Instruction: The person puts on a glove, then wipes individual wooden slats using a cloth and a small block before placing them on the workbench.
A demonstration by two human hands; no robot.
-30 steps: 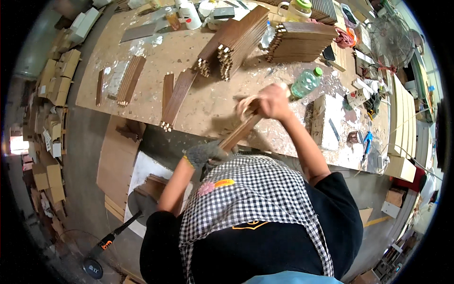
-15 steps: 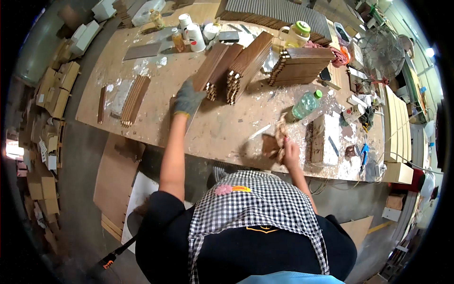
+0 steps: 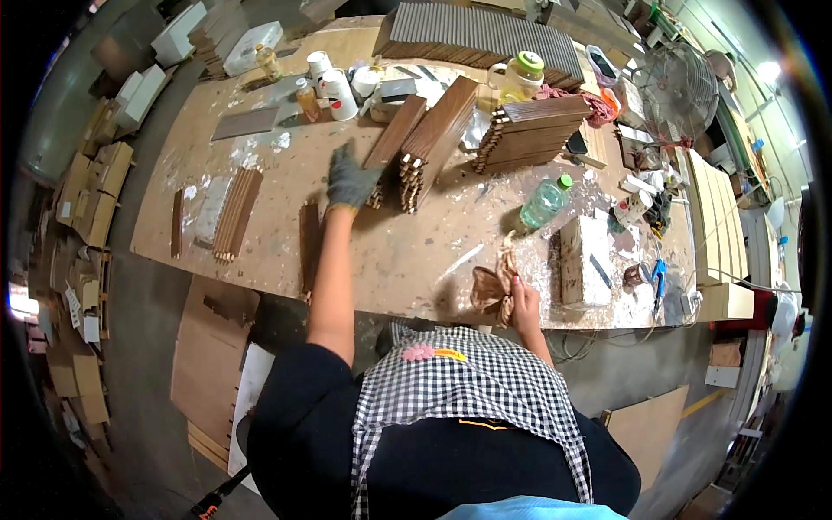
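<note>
My left hand (image 3: pixel 349 180), in a grey-green work glove, reaches over the table with its fingers stretched out and its thumb toward a small stack of brown wooden boards (image 3: pixel 397 132). Whether the thumb touches the stack I cannot tell. A brown board (image 3: pixel 308 245) lies left of my forearm, by the front edge. Bare, my right hand (image 3: pixel 524 305) grips a crumpled brown cloth (image 3: pixel 494 290) near the front edge. A taller board stack (image 3: pixel 442 130) stands right of the small one, and another stack (image 3: pixel 533 134) lies farther right.
Bundled strips (image 3: pixel 238 212) lie at the left of the worktable (image 3: pixel 381 260). White bottles (image 3: pixel 339 94) and a yellow-green jug (image 3: pixel 523 76) stand at the back. A green bottle (image 3: pixel 545 204) and a paint-spattered white block (image 3: pixel 583 264) are on the right, near a fan (image 3: pixel 679 94).
My left hand has lifted off a board, which now lies nearer the front edge, and reaches toward the small stack. That stack looks thinner. My right hand still holds the cloth. The view has shifted.
</note>
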